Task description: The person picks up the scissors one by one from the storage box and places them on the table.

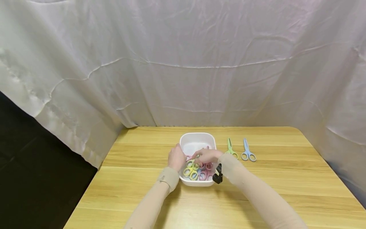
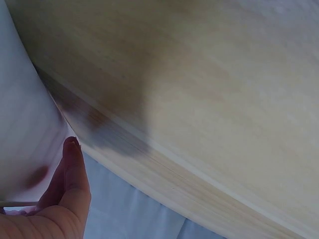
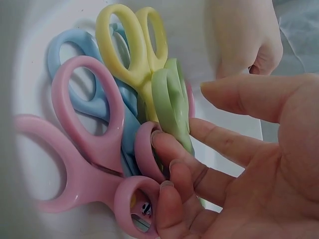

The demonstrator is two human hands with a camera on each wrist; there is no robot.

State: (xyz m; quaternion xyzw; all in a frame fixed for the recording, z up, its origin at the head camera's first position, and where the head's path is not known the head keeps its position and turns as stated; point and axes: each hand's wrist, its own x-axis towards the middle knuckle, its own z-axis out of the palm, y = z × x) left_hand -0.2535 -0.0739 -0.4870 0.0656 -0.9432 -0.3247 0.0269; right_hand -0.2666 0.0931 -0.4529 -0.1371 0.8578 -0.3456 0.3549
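Observation:
A white plastic box (image 1: pixel 197 183) holds several children's scissors in its near part. My left hand (image 1: pixel 176 157) grips the box's left wall; in the left wrist view its thumb lies along the outside. My right hand (image 1: pixel 208 156) reaches in from the right. In the right wrist view, its fingers are loosely spread, thumb and index finger apart, beside green scissors (image 3: pixel 172 99). The other fingertips are at pink scissors handles (image 3: pixel 144 149). Yellow scissors (image 3: pixel 132 45), blue scissors (image 3: pixel 67 42) and more pink scissors (image 3: pixel 55 159) lie around them. Most blades are hidden.
Right of the box, green scissors (image 1: pixel 229 146) and blue scissors (image 1: pixel 248 152) lie on the wooden table (image 1: pixel 286 178); my right wrist is close to the green pair. A pale curtain (image 1: pixel 194 89) hangs behind the table. A black wrist device (image 1: pixel 218 174) sits on my right wrist.

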